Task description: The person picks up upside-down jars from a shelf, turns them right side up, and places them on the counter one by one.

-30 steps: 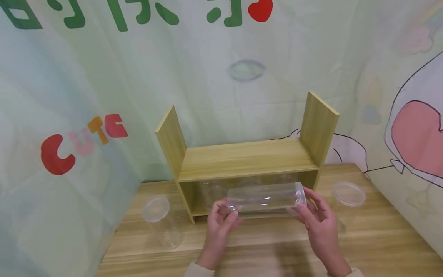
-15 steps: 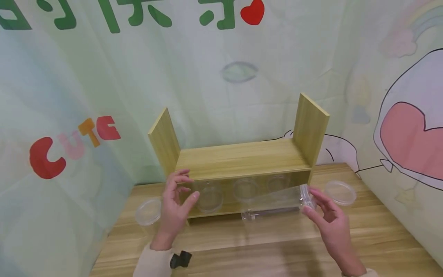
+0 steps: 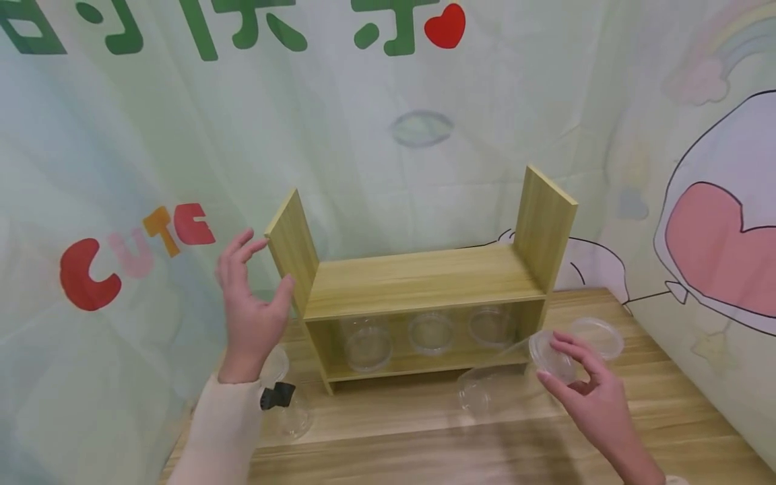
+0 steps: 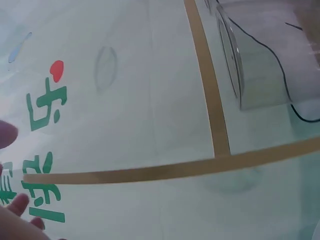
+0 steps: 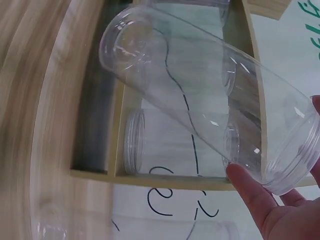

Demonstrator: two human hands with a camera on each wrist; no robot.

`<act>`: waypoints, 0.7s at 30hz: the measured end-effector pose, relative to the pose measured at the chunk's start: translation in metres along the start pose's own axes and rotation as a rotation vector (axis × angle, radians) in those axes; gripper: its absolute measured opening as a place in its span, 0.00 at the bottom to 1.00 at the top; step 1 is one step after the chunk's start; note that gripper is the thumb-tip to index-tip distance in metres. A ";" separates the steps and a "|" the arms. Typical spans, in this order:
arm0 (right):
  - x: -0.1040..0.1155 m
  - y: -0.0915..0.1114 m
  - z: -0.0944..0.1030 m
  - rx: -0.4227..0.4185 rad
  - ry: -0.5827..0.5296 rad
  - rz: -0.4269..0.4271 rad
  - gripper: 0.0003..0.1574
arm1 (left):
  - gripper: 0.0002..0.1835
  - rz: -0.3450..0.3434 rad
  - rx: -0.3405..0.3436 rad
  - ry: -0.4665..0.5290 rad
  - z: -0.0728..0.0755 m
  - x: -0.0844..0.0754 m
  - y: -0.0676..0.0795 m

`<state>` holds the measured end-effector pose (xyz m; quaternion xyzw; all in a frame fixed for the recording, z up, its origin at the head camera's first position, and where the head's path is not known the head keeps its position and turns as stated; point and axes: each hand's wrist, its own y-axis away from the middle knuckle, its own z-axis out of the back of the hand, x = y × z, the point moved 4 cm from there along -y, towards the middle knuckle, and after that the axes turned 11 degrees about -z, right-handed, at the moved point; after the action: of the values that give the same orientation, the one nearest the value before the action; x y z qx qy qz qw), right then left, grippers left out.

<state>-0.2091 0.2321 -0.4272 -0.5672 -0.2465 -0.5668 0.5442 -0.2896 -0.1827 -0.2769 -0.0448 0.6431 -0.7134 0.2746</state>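
My right hand (image 3: 591, 394) grips a long clear plastic jar (image 5: 200, 90) at its lidded end, with thumb and fingers around the rim. Tilted in the air, the jar hangs before the right part of the wooden shelf (image 3: 418, 276), its far end lower and to the left. My left hand (image 3: 251, 313) is raised beside the shelf's left side panel, fingers spread and holding nothing. In the left wrist view only bits of its fingers (image 4: 20, 205) show. Clear jars (image 3: 368, 350) stand in the shelf's lower compartment.
Another clear jar (image 3: 295, 414) stands on the wooden table (image 3: 376, 444) at left, partly hidden by my left forearm. A round clear lid (image 3: 597, 337) shows right of the shelf; what lies under it is hard to see. A printed curtain (image 3: 364, 188) hangs behind.
My left hand has let go of the jar and moved left and up to the shelf's side panel. The jar, held in my right hand alone, has tilted, its free end dropping.
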 end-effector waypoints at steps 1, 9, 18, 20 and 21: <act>0.000 0.000 0.001 0.001 0.038 0.015 0.28 | 0.27 0.015 0.023 -0.005 -0.001 0.008 0.000; 0.002 -0.001 0.009 -0.011 0.284 0.154 0.27 | 0.39 0.162 0.188 0.000 -0.011 0.052 0.005; -0.003 0.001 0.010 -0.017 0.419 0.302 0.31 | 0.40 0.227 0.222 0.029 -0.014 0.057 0.002; -0.004 0.001 0.010 -0.019 0.441 0.333 0.32 | 0.39 0.231 0.225 0.019 -0.014 0.058 0.001; -0.004 0.001 0.011 -0.023 0.453 0.347 0.32 | 0.39 0.232 0.227 0.012 -0.015 0.059 0.001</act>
<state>-0.2050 0.2426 -0.4284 -0.4659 -0.0113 -0.5806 0.6676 -0.3449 -0.1958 -0.2974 0.0651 0.5611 -0.7452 0.3546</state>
